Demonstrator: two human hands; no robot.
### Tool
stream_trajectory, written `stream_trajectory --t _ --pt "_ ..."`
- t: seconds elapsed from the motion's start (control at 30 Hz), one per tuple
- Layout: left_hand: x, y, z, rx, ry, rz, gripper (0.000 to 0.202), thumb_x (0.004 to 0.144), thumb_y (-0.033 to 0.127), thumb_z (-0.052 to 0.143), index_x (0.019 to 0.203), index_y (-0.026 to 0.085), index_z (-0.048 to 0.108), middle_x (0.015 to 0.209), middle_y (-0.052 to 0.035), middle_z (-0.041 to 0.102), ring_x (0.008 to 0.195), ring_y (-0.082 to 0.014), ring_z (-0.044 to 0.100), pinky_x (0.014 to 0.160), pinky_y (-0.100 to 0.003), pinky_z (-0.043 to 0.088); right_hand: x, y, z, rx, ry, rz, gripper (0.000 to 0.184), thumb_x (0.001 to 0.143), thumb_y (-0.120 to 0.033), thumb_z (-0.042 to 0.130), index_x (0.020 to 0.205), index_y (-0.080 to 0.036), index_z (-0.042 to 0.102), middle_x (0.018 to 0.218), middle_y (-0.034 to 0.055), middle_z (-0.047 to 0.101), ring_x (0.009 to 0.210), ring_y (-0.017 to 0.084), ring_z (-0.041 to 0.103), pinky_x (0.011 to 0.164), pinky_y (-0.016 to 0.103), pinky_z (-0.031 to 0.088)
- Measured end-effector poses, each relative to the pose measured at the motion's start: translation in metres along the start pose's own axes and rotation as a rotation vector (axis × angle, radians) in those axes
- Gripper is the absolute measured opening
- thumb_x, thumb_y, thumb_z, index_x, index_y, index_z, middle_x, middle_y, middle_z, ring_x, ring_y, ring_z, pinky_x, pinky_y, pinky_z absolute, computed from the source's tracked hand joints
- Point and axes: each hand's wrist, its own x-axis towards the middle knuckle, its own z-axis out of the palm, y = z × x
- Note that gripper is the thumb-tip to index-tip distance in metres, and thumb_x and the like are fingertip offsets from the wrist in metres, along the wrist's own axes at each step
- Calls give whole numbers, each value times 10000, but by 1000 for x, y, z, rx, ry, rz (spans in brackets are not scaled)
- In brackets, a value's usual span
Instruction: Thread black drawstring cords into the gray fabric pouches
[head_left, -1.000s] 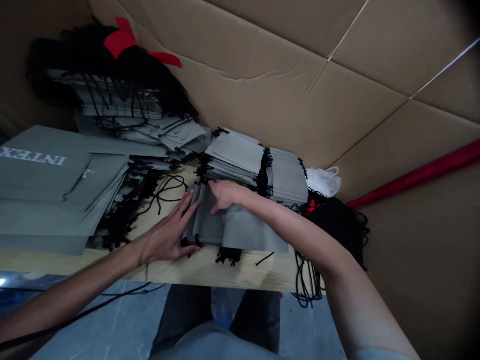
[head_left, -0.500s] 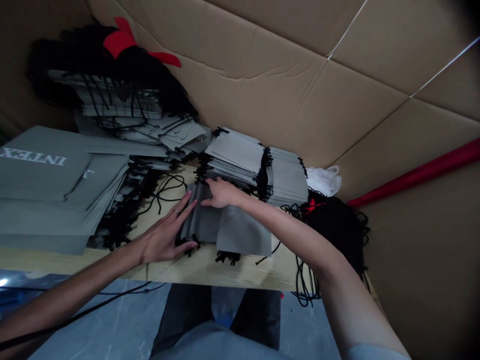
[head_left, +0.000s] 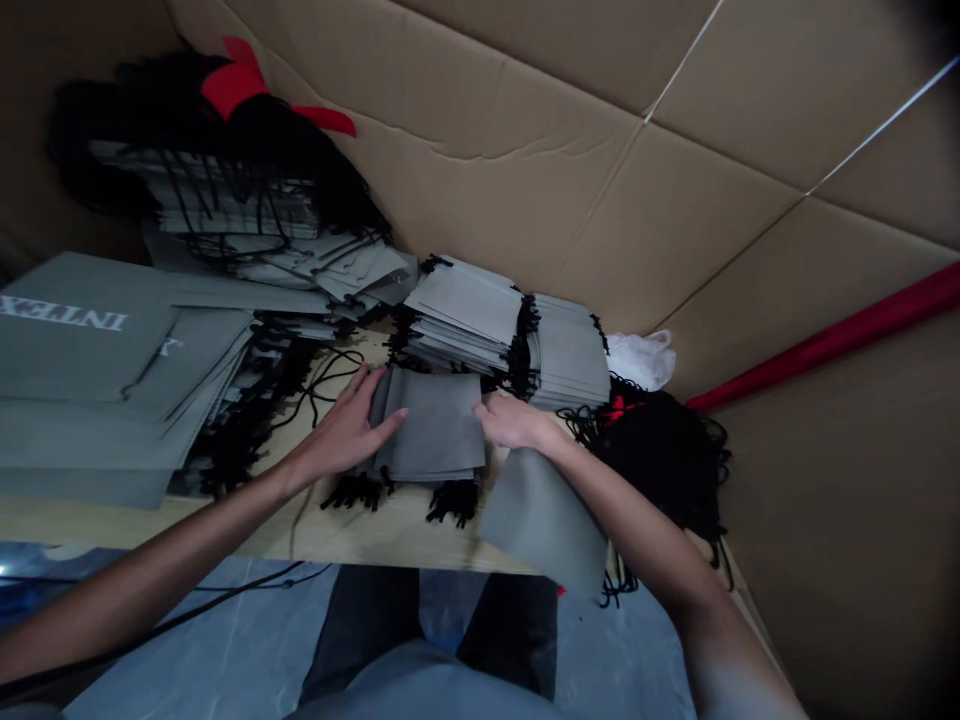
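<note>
A small stack of folded grey drawstring bags [head_left: 439, 425] with black cord ends lies on the table in front of me. My left hand [head_left: 352, 420] rests along the stack's left side, fingers stretched and thumb spread over the top bag. At the stack's right edge my right hand [head_left: 510, 420] is closed on a grey drawstring bag [head_left: 544, 525], whose loose panel spreads below my wrist and past the table's front edge. My right fingertips are partly hidden.
Two piles of folded grey bags [head_left: 566, 350] stand behind. A larger pile with white lettering [head_left: 67, 365] lies left. Black cord bundles [head_left: 660, 460] with red ties sit right and back left. A white plastic bag [head_left: 641, 358] lies against the cardboard wall [head_left: 465, 110].
My right hand has moved right, from the stack's left part to its right edge. The loose grey panel has shifted right and toward me. My left hand stays beside the stack, slightly higher.
</note>
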Motion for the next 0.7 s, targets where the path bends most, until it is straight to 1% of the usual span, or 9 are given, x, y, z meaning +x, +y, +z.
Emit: stream_trajectory --t 0.07,0.13,0.27,0.33,0.43,0.5,0.53,0.63,0.7 --pt "7 -6 13 -22 23 -40 1038 1084 694 711 1902 180 330 1984 -223 314 1881 -449 263 1548 -639 318 5 0 15 50 -14 -10 435 1166 -502 788 1475 -197 761 1524 141 771 1337 315 788 1162 561 685" --pt "9 -12 21 -47 38 -50 981 1110 608 733 1903 200 324 1969 -223 343 1859 -444 315 1542 -671 315 8 -3 28 89 -8 -10 469 1165 -501 789 1516 -194 742 1562 148 753 1379 333 774 1185 585 674" --pt "8 -22 23 -88 59 -42 779 1145 546 774 1816 267 493 1934 -180 405 1780 -458 427 1468 -789 369 8 -8 50 135 22 3 540 1179 -553 750 1594 -210 704 1632 160 723 1443 350 752 1242 625 636" --pt "7 -23 23 -102 66 -31 779 1151 558 765 1820 271 488 1938 -180 396 1788 -466 411 1471 -803 353 7 -10 58 137 44 11 636 1210 -605 667 1700 -204 621 1621 179 735 1436 355 768 1255 633 623" --pt "4 -22 24 -115 60 5 834 1210 590 594 1918 263 297 2013 -192 223 1877 -446 250 1532 -760 258 3 -12 67 126 89 5 852 1273 -589 427 1922 -89 192 1458 273 817 1348 397 830 1224 630 621" --pt "1 -19 25 -119 50 30 819 1239 581 437 1947 243 204 2048 -168 73 1916 -402 135 1565 -689 216 0 -12 69 114 115 -15 916 1278 -528 330 1915 -28 -97 1336 306 855 1271 434 860 1178 624 624" --pt "-1 -17 25 -121 45 42 808 1240 572 386 1950 235 196 2056 -147 23 1923 -381 101 1573 -656 207 -1 -12 70 108 120 -26 920 1274 -511 316 1905 -33 -153 1305 305 864 1243 442 867 1157 617 626" --pt "-4 -15 25 -135 34 71 805 1229 562 364 1943 214 239 2060 -115 2 1926 -349 76 1581 -599 184 -2 -10 71 107 114 -36 900 1266 -513 323 1924 -67 -99 1307 305 864 1235 452 868 1142 604 625" --pt "-4 -16 25 -149 31 67 816 1221 566 379 1937 193 262 2058 -120 34 1925 -341 75 1583 -581 160 -2 -8 71 126 109 -9 918 1265 -538 321 1917 -17 -60 1331 338 848 1283 469 853 1163 617 614"
